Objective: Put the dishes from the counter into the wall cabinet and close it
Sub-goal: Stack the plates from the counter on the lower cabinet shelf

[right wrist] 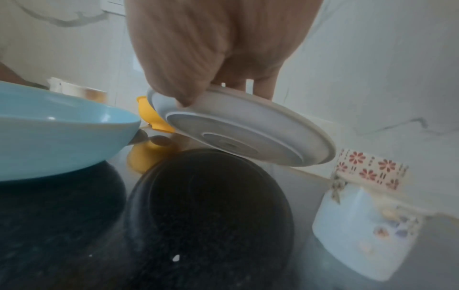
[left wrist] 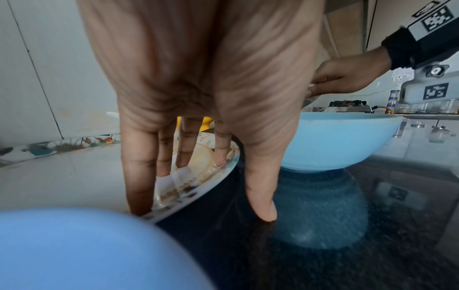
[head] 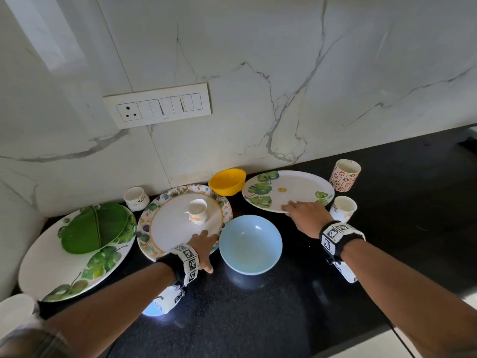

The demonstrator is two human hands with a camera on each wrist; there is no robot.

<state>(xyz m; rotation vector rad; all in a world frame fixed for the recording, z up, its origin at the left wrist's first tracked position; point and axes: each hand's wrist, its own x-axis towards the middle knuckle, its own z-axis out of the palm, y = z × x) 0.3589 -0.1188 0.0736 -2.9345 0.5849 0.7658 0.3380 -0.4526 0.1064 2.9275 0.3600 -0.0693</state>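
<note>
**Both hands on plates, nothing off the bench except one edge**

Nearest to you, your left hand (head: pixel 204 248) was down on the near rim of the floral-border plate (head: pixel 167 223), fingers (left wrist: pixel 139 166) laid out straight on its surface and the thumb (left wrist: pixel 261 186) pointing down at the black bench (head: pixel 284 306) just off the rim. So flat and pressing, not really curled round it. That plate sat flat on the bench with a small white teacup (head: pixel 197 210) standing on it.

Right beside your thumb was the light blue bowl (head: pixel 250 244), upright on the bench between your two hands.

Your right hand (head: pixel 307 213) was pinching the near edge of the leaf-print plate (head: pixel 291 189), fingers on top and thumb underneath. In the right wrist view the plate (right wrist: pixel 238 127) was tilted, near edge lifted clear of the bench so its underside showed.

Just right of that hand stood a white cup (head: pixel 343 208), and behind it a red-flower mug (head: pixel 344 175). To the far left lay a big leafy plate (head: pixel 77 251) with a green leaf-shaped dish (head: pixel 95 227) on top.

Further back, the yellow bowl (head: pixel 227 180) sat near the wall between the two plates you were touching, and another little white cup (head: pixel 135 197) stood behind the floral-border plate. Behind it all was the marble wall with a switch panel (head: pixel 157 105).
</note>
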